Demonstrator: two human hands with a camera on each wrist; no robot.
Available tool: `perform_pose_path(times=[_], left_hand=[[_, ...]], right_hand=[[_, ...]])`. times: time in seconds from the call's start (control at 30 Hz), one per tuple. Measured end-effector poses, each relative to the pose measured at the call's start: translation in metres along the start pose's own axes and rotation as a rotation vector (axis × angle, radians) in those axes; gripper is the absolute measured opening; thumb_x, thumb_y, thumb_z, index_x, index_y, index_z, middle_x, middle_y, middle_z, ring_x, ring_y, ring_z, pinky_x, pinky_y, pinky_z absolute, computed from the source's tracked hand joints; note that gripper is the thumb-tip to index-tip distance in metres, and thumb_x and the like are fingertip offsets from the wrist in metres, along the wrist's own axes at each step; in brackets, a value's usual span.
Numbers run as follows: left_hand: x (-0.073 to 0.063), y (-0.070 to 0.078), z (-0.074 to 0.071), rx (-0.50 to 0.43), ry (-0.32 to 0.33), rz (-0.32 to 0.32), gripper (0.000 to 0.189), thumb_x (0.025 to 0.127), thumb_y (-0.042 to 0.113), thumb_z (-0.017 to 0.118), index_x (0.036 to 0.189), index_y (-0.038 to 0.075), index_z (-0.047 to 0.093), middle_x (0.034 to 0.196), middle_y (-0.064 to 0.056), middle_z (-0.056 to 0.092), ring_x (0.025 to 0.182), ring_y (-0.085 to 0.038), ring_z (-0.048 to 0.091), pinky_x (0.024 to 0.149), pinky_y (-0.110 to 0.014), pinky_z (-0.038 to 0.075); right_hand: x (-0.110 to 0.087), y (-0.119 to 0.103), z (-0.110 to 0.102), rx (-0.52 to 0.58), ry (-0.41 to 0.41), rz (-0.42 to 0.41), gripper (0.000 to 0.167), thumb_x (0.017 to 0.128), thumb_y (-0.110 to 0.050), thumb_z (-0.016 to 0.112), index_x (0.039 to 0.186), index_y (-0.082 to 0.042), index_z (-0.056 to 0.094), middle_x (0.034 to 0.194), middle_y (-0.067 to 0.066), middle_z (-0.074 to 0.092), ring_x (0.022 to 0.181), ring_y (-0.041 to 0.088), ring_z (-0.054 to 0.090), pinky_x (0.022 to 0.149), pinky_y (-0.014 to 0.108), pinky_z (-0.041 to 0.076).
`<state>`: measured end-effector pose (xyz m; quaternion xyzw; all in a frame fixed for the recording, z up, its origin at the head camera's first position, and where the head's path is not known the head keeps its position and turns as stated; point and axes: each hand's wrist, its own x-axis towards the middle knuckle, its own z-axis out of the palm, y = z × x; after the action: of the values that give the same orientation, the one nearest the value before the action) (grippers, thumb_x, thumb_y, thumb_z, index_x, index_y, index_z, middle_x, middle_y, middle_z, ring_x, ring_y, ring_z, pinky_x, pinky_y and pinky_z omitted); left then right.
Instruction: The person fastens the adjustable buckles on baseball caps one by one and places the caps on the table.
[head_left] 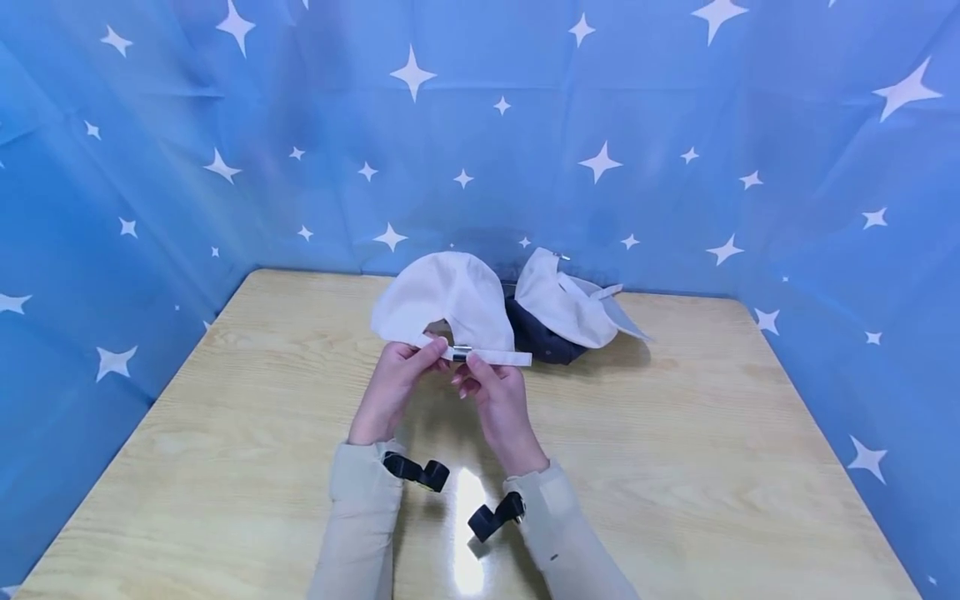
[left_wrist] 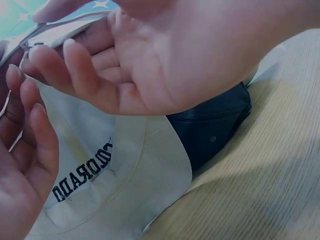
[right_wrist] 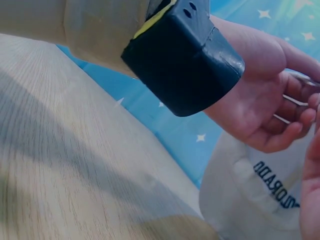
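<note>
A white baseball cap (head_left: 457,292) stands with its back toward me, its opening and strap at the near side. My left hand (head_left: 393,379) pinches the strap left of its metal buckle (head_left: 461,353). Just right of the buckle, my right hand (head_left: 498,400) pinches the same strap (head_left: 513,358), whose free end sticks out past the fingers. Dark lettering reading COLORADO (left_wrist: 82,172) shows inside the cap in the left wrist view; the right wrist view also catches this lettering (right_wrist: 277,185), partly covered by a hand.
Right of the held cap lie a second white cap (head_left: 562,304) and a dark navy cap (head_left: 543,337) partly under it. The wooden table (head_left: 712,433) ends at a blue curtain (head_left: 487,133) with white stars. Each wrist wears a black camera (head_left: 431,475).
</note>
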<state>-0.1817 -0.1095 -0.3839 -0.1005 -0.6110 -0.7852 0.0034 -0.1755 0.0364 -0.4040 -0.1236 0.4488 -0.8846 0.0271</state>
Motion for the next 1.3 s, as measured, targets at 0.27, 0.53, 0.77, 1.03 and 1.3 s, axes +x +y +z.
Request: perform_pose_path(times=[0.27,0.53,0.77,1.03,1.3], left_hand=[[-0.002,-0.006,0.001,0.038,0.010,0.029,0.025,0.082,0.029,0.065,0.086,0.005,0.060,0.078,-0.004,0.057,0.073,-0.019,0.053,0.073,-0.032,0.046],[-0.001,-0.008,-0.002,0.022,0.023,0.013,0.029,0.083,0.031,0.064,0.091,0.003,0.059,0.082,-0.005,0.058,0.076,-0.022,0.054,0.077,-0.038,0.045],[-0.002,-0.003,-0.012,-0.175,0.116,0.024,0.038,0.088,0.036,0.054,0.109,0.003,0.051,0.100,-0.010,0.056,0.087,-0.019,0.054,0.084,-0.044,0.039],[-0.001,-0.004,-0.022,-0.405,0.200,0.033,0.044,0.091,0.038,0.048,0.120,0.006,0.045,0.099,-0.005,0.055,0.086,-0.017,0.053,0.085,-0.039,0.038],[0.000,-0.005,-0.031,-0.462,0.257,-0.004,0.043,0.090,0.036,0.050,0.122,0.007,0.043,0.106,-0.006,0.053,0.091,-0.017,0.054,0.084,-0.035,0.039]], right_hand=[[-0.003,0.001,0.000,-0.017,0.054,-0.032,0.008,0.084,-0.013,0.060,0.081,-0.006,0.059,0.066,0.004,0.059,0.059,0.014,0.054,0.051,0.021,0.040],[0.000,0.003,-0.001,-0.029,0.095,-0.002,0.016,0.083,-0.015,0.063,0.086,0.000,0.058,0.069,0.006,0.061,0.058,0.014,0.056,0.049,0.020,0.041],[0.001,0.007,-0.004,0.030,0.023,-0.013,0.022,0.090,-0.020,0.055,0.102,-0.002,0.052,0.091,0.005,0.062,0.082,0.017,0.061,0.077,0.034,0.047],[0.004,0.012,-0.011,0.152,0.004,0.020,0.033,0.093,-0.025,0.049,0.117,-0.002,0.045,0.111,0.009,0.054,0.105,0.024,0.052,0.101,0.051,0.023],[0.007,0.014,-0.013,0.192,0.061,0.118,0.032,0.093,-0.026,0.049,0.113,-0.002,0.047,0.103,0.010,0.058,0.096,0.026,0.056,0.097,0.045,0.033]])
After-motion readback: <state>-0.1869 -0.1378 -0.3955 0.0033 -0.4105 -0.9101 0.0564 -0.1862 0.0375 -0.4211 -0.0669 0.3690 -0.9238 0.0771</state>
